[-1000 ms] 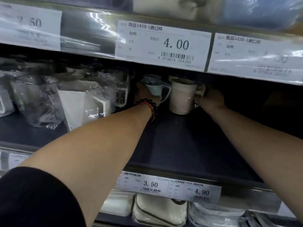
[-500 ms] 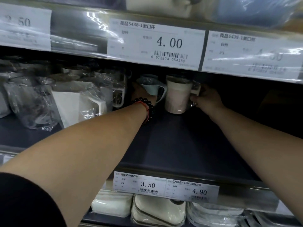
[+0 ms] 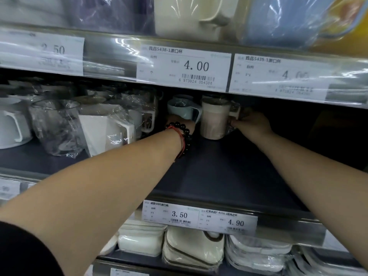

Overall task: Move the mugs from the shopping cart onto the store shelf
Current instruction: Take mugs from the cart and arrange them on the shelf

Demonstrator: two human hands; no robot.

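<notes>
A pale blue mug (image 3: pixel 182 109) is tilted at the back of the dark shelf (image 3: pixel 229 172). My left hand (image 3: pixel 180 123), with a bead bracelet at the wrist, holds it from below. Just to its right a pinkish-beige mug (image 3: pixel 214 120) stands upright on the shelf. My right hand (image 3: pixel 251 124) grips its handle at the right side. Both arms reach deep under the upper shelf. The shopping cart is out of view.
Plastic-wrapped white and clear mugs (image 3: pixel 103 126) crowd the shelf's left part. The upper shelf's price-label rail (image 3: pixel 185 68) hangs low over the mugs. Below the front rail (image 3: pixel 199 216) lie white wrapped goods (image 3: pixel 193 250). Right of my right hand the shelf is dark.
The blue mug has tipped over further in my left hand. The beige mug has stayed in place with my right hand at its handle.
</notes>
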